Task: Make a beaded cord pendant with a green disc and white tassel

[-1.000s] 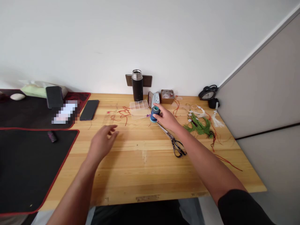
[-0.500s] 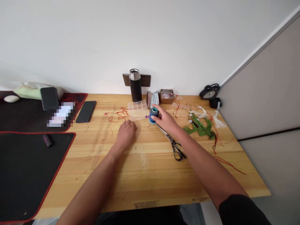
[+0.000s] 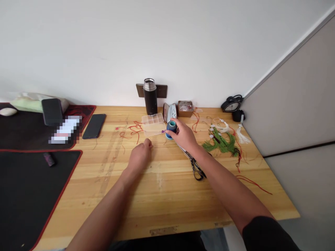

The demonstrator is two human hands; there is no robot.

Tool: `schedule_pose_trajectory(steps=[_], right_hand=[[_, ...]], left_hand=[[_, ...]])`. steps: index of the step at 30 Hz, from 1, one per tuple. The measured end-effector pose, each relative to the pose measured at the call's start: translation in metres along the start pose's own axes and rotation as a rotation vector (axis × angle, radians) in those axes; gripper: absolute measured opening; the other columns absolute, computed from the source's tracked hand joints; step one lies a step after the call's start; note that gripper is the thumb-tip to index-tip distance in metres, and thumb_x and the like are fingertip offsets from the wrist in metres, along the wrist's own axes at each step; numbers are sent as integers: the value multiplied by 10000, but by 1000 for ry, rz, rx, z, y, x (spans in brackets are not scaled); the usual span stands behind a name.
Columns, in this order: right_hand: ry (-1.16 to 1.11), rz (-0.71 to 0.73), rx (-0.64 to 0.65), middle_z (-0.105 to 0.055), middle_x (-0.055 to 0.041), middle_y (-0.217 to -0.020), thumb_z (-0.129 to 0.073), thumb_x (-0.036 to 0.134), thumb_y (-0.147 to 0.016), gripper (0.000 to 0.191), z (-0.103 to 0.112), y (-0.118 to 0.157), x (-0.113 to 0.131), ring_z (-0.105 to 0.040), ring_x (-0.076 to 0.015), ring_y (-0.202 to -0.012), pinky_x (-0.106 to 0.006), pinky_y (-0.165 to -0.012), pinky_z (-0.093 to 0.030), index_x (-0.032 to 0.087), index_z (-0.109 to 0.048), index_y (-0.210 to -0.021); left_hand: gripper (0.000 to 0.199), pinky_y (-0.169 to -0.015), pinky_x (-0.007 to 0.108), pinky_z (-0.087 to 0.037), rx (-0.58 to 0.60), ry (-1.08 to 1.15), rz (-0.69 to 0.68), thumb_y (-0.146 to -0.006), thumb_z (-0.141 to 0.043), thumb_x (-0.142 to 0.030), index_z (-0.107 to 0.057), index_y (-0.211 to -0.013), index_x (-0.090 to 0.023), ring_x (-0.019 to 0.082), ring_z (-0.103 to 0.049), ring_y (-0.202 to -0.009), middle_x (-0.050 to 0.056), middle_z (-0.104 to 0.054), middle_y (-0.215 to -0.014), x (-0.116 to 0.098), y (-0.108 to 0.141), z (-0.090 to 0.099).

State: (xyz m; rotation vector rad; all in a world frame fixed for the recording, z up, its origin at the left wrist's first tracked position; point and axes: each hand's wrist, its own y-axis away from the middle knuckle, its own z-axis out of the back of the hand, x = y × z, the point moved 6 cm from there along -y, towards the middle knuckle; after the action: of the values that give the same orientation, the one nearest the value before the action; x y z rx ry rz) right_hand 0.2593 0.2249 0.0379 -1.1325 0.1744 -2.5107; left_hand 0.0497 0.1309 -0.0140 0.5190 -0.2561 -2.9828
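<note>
My right hand point(image 3: 185, 136) grips a spool of blue thread point(image 3: 171, 129), thumb and fingers around its sides, as it stands upright on the table. Just left of the spool are small purple beads point(image 3: 163, 131), by the edge of a clear compartment box point(image 3: 154, 119). My left hand point(image 3: 140, 153) is closed, nearer to me than the box, with its fingertips pressed together; what they hold, if anything, is too small to make out. Beneath my right wrist lie dark-handled scissors point(image 3: 195, 165), blades pointing at the spool and partly covered by my forearm.
Behind the box stands a black thermos point(image 3: 150, 97), beside an open small case point(image 3: 170, 112) and a brown box point(image 3: 185, 108). Green tassels point(image 3: 222, 142), white tassels point(image 3: 242, 135) and red cords point(image 3: 253, 183) lie to the right. A phone point(image 3: 94, 126) rests at left, near black mats point(image 3: 31, 195).
My left hand has drawn slightly back toward me and turned, its thumb side now higher. My right hand stays on the spool. The whole view has shifted a little.
</note>
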Motion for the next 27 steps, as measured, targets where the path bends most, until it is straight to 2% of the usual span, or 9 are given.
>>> schedule_pose_trajectory(steps=[4, 6, 10, 15, 18, 23, 27], right_hand=[[3, -31, 19, -792, -97, -1270, -801, 438, -973, 585, 0, 1, -2, -747, -302, -1053, -439, -939, -601, 303, -668, -1526], [-6, -44, 45, -798, -89, -1246, -795, 421, -970, 601, 1, 2, -4, -747, -301, -1053, -432, -931, -599, 311, -657, -1544], [-9, -40, 94, -792, -79, -1320, -793, 380, -955, 644, 6, 4, -6, -747, -295, -1059, -445, -967, -593, 330, -633, -1577], [18, -7, 94, -735, -95, -1459, -775, 349, -959, 659, 10, 6, -6, -743, -268, -958, -461, -975, -596, 342, -609, -1597], [39, 8, 92, -683, -115, -1533, -759, 386, -983, 666, 10, 7, -2, -743, -260, -918, -470, -965, -598, 322, -576, -1620], [91, 19, 65, -704, -113, -1507, -777, 467, -989, 637, 6, 8, 6, -746, -337, -1143, -478, -989, -589, 332, -593, -1584], [103, -23, 79, -752, -101, -1446, -770, 418, -1005, 573, 3, 6, 6, -758, -322, -1103, -463, -980, -587, 307, -621, -1547]], left_hand=[[324, -845, 344, -511, 26, 55, -11, -1129, -436, -209, -621, -1393, -172, 294, -799, -1040, 161, -837, -1133, -1, 5, 1], [319, -893, 344, -522, 40, 76, -22, -1126, -446, -214, -678, -1341, -181, 291, -799, -1089, 160, -841, -1181, -1, 7, 2], [302, -889, 342, -527, 54, 98, -37, -1124, -457, -240, -756, -1118, -197, 287, -800, -1042, 136, -852, -1122, -3, 12, 5], [290, -864, 332, -515, 46, 102, -33, -1132, -470, -250, -754, -1101, -197, 275, -794, -1009, 128, -847, -1077, -2, 18, 4], [300, -876, 327, -505, 48, 79, -34, -1147, -456, -257, -750, -1126, -199, 270, -791, -1033, 129, -842, -1086, -1, 21, 1], [323, -868, 335, -494, 55, 38, -33, -1156, -432, -262, -744, -1144, -182, 280, -788, -1030, 152, -826, -1070, -2, 25, -2], [340, -845, 346, -490, 60, 20, -36, -1159, -417, -268, -744, -1159, -175, 296, -790, -1017, 162, -821, -1054, -3, 30, -1]])
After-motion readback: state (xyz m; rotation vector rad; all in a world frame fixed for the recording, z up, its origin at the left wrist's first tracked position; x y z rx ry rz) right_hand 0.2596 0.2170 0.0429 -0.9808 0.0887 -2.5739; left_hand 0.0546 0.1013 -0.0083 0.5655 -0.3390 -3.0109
